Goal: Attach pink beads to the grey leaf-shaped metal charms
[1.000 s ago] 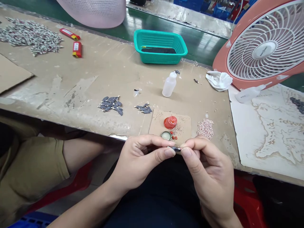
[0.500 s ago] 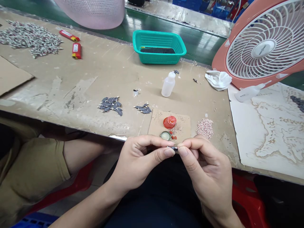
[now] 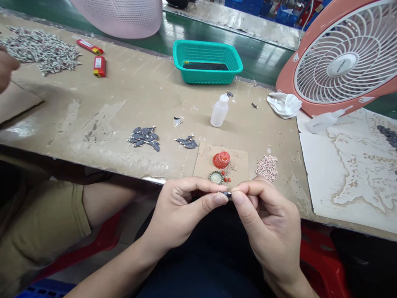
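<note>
Between thumb and forefinger, my left hand (image 3: 182, 213) pinches a small dark grey piece (image 3: 227, 193) with a pale bit at its right end. My right hand (image 3: 269, 219) is closed in a pinch at that end; its fingertips hide what they hold. Just beyond the hands lies a cardboard square (image 3: 240, 161) bearing an upturned red cup (image 3: 221, 159), a bottle cap (image 3: 216, 177) and a few red bits. Tiny pink-and-white beads (image 3: 266, 168) form a heap on the right. Similar dark pieces lie in a larger pile (image 3: 144, 138) and a smaller pile (image 3: 187, 142) to the left.
A squeeze bottle (image 3: 220, 111) stands behind the cardboard, with a green basket (image 3: 207, 76) farther back. An orange fan (image 3: 344, 66) and a white cloth (image 3: 283, 104) are at right. Another person's hand (image 3: 6, 68) is at far left, near a pile of whitish parts (image 3: 46, 49).
Another person's hand has come into view at the far left edge. My hands stay almost in place, the right one slightly farther left, and the reddish spot at its fingertips no longer shows.
</note>
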A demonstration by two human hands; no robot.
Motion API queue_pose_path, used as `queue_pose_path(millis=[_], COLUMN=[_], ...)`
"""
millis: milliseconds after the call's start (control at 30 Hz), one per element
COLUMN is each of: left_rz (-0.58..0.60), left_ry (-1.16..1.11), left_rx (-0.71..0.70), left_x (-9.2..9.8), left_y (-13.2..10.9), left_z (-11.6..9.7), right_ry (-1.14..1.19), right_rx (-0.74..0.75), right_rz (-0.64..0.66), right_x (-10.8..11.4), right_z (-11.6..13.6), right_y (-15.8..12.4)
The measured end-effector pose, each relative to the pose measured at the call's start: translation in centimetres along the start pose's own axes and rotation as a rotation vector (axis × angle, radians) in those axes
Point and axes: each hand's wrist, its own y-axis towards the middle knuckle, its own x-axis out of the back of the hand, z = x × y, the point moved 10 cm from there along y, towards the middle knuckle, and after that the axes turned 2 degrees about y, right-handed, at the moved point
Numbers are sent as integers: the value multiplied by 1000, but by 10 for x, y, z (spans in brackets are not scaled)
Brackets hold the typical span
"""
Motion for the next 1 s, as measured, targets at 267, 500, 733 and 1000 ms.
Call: queue_pose_path(millis=[267, 500, 733, 1000], left_rz=[-56, -81, -49, 20], left_ry=[122, 209, 230, 355], left_rx=[-74, -153, -185, -442], left_x=[6, 4, -1, -1], left_y=[-4, -6, -6, -9], left_z=[-6, -10, -10, -38], right_ry=[-53, -93, -28, 62], right_rx=[52, 79, 17, -89], right_rz=[-7, 13, 39, -263], right_x=[-1, -2, -3, 50], right_z=[5, 7, -7, -40], right_y=[1, -2, -6, -21])
